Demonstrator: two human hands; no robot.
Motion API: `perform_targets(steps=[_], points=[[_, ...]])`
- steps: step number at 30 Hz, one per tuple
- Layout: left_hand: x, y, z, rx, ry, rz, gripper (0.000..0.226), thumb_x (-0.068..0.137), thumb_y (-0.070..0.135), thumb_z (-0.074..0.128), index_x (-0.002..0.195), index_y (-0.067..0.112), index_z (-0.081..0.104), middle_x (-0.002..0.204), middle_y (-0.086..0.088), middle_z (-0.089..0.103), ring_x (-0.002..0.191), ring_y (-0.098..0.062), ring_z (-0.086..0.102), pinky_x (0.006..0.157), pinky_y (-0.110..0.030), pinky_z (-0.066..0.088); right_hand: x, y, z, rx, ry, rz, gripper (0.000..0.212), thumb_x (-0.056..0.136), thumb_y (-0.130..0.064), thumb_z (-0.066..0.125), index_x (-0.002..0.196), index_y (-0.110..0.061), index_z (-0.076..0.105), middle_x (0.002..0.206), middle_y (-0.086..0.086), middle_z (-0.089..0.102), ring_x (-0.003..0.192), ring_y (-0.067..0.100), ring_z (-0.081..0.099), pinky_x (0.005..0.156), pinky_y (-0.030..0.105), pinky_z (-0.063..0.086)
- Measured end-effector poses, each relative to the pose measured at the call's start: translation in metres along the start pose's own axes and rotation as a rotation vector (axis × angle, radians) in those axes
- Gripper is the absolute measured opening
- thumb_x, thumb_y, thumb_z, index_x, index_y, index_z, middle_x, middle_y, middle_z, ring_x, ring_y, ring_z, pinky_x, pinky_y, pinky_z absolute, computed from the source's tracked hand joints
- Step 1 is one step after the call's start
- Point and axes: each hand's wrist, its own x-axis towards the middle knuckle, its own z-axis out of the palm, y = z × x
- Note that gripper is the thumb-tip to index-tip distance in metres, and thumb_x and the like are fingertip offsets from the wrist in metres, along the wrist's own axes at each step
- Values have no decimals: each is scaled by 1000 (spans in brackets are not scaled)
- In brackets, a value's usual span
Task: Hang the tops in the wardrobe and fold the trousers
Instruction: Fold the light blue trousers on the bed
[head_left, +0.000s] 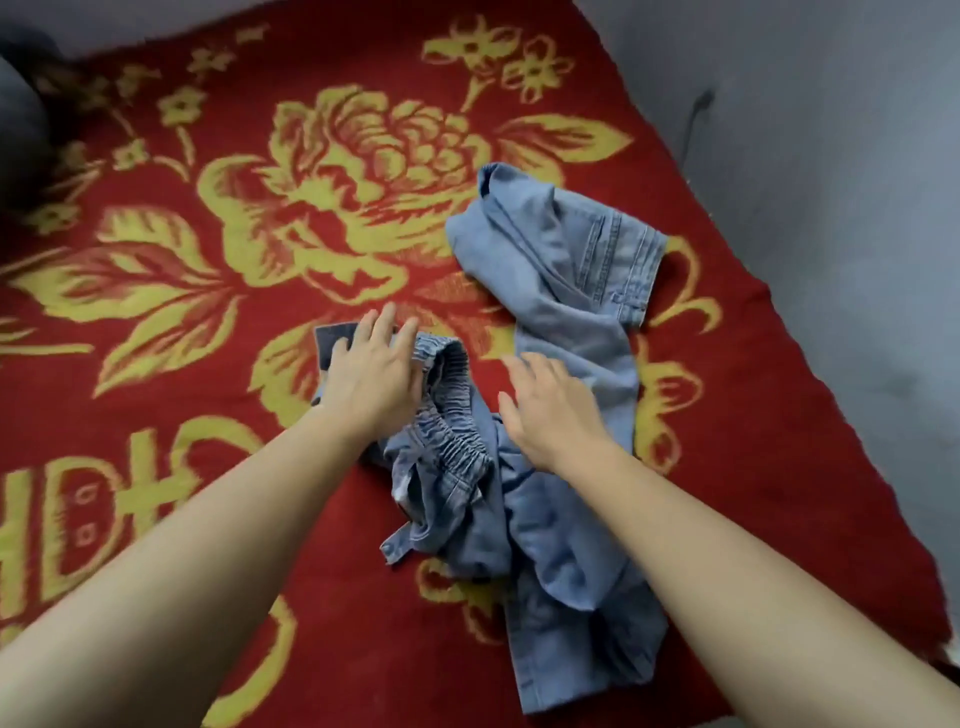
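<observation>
Light blue denim trousers lie crumpled on a red blanket with a yellow flower pattern. Their elastic waistband is bunched up near the middle, and one leg runs up to the right, its hem folded over. My left hand lies flat, fingers apart, on the trousers' left edge by the waistband. My right hand hovers or rests with fingers spread on the cloth just right of the waistband. Neither hand grips anything. No tops are in view.
The blanket covers a bed that runs up to a grey wall on the right. A dark rounded object sits at the far left edge. The blanket's right edge slants down toward the near right.
</observation>
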Motion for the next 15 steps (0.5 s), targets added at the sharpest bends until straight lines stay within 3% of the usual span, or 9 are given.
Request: perform_targets(steps=[3,5,6,8,12,15], points=[[15,-8,48,-43,-51,-33,61,98,55,30,150,23,26,152,-11,36,138,-34,33,103,-55,37,-7,-28,64,49,-29,-3,55,99,-54,36,142,-20,47,120,8,59,111,31,55,85,43,47],[13,-15,76,-117,-88,-115,65,94,64,34,140,19,35,131,-16,54,113,-38,55,83,-47,46,-15,-38,94,44,-3,59,62,98,-59,33,145,-21,47,118,8,60,107,32,55,86,44,44],[6,-19,89,-171,-80,-163,61,93,61,38,132,14,41,119,-18,59,99,-38,59,71,-42,44,-18,-42,105,28,30,82,64,98,-60,31,145,-21,47,117,8,60,105,33,55,86,44,43],[-13,-29,114,-286,-28,-255,41,95,45,43,114,9,47,100,-20,64,80,-36,55,63,-37,34,-22,-45,118,-29,73,104,68,97,-63,30,144,-18,48,116,10,60,103,33,55,84,43,41],[-45,-47,137,-427,-8,-336,22,92,33,49,93,12,41,87,-19,63,89,-42,59,65,-38,32,-18,-50,123,-76,-5,131,71,95,-67,33,148,-19,41,126,10,53,113,33,49,90,45,37],[-56,-58,140,-328,-7,-278,26,94,38,50,98,14,44,97,-22,66,91,-46,61,67,-41,38,-21,-55,122,-74,0,106,64,99,-60,34,152,-25,35,131,13,49,118,33,47,95,45,34]])
